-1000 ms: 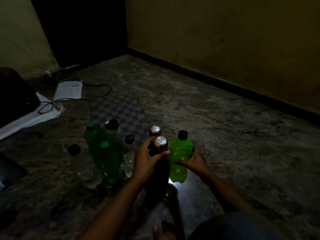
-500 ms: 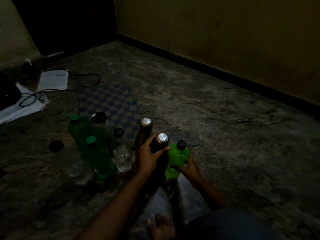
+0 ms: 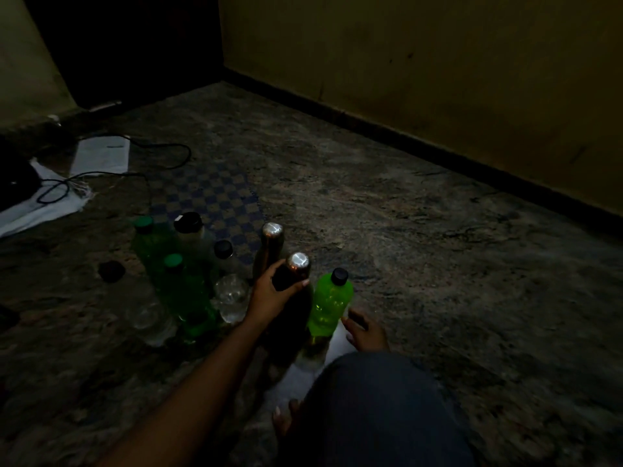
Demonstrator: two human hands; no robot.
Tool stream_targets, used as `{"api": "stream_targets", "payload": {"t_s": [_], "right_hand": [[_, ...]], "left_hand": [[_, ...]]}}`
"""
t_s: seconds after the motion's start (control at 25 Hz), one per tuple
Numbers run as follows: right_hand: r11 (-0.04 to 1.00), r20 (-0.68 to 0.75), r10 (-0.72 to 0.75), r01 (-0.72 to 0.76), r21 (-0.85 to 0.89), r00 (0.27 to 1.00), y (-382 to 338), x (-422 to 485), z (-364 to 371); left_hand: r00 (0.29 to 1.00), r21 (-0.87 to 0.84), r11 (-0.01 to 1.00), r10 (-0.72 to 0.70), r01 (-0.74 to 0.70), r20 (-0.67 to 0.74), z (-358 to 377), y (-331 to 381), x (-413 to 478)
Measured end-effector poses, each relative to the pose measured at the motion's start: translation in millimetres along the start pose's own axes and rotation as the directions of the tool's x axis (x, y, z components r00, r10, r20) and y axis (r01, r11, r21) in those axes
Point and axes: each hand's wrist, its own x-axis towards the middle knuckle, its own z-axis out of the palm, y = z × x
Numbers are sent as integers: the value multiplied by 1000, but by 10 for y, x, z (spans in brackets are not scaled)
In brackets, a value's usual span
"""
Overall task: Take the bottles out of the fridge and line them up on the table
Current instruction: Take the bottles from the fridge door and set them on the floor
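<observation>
Several bottles stand on the dim stone floor (image 3: pixel 438 264). My left hand (image 3: pixel 273 294) grips the neck of a dark steel bottle with a silver cap (image 3: pixel 298 261). Behind that bottle stands a second steel bottle (image 3: pixel 269 247). To the right a bright green bottle with a black cap (image 3: pixel 330 301) stands upright. My right hand (image 3: pixel 365 332) hovers low beside its base, fingers loosely curled, off the bottle. To the left stand two darker green bottles (image 3: pixel 151 244) (image 3: pixel 187 294) and clear bottles with black caps (image 3: pixel 229 281) (image 3: pixel 190 230).
A checkered mat (image 3: pixel 215 203) lies behind the bottles. White sheets (image 3: pixel 101 156) and a black cable (image 3: pixel 161 156) lie at the left. A yellow wall with a dark skirting (image 3: pixel 421 150) runs along the right. My knee (image 3: pixel 377 409) fills the lower middle.
My right hand has let go of the bright green bottle and dropped beside its base. My left hand keeps its grip on the steel bottle.
</observation>
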Motion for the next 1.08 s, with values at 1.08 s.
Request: {"api": "stream_targets", "payload": {"t_s": [1.08], "right_hand": [[869, 902, -426, 310, 385, 75, -2859, -3550, 3035]], "left_hand": [[345, 81, 819, 327, -569, -880, -3365, 1904, -2666]]}}
